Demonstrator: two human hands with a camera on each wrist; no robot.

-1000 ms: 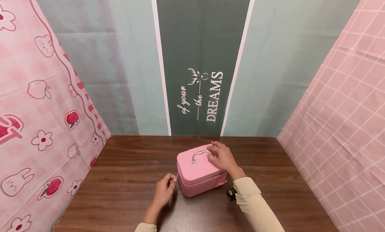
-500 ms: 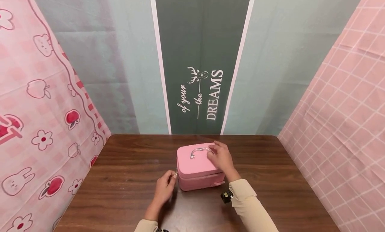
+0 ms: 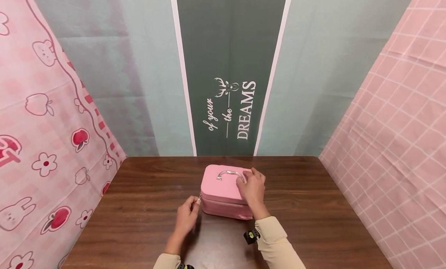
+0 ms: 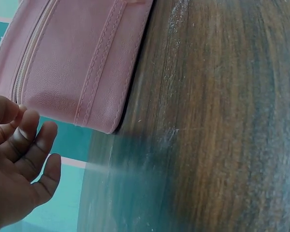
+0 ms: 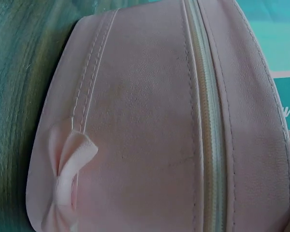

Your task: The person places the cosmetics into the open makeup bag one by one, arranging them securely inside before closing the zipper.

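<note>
A pink vanity case (image 3: 219,189) with a silver handle (image 3: 228,172) on its lid stands upright on the wooden table. My left hand (image 3: 186,216) pinches the zipper pull at the case's left front corner. In the left wrist view the fingertips meet at the end of the zipper (image 4: 29,58), hiding the pull itself. At the lid's right end, my right hand (image 3: 253,189) holds the case, thumb beside the handle and fingers toward the far edge. In the right wrist view, the zipper (image 5: 208,116) runs along the front above a pink bow (image 5: 65,179). The lid is down.
The brown wooden table (image 3: 146,222) extends around the case. Patterned cloths hang behind it and at both sides: a green lettered panel (image 3: 230,48), a pink fruit print (image 3: 42,145) and a pink grid (image 3: 393,125).
The case has turned so its front faces nearer to me, and has shifted slightly left. My right hand has moved with it. The left hand stays at the zipper pull.
</note>
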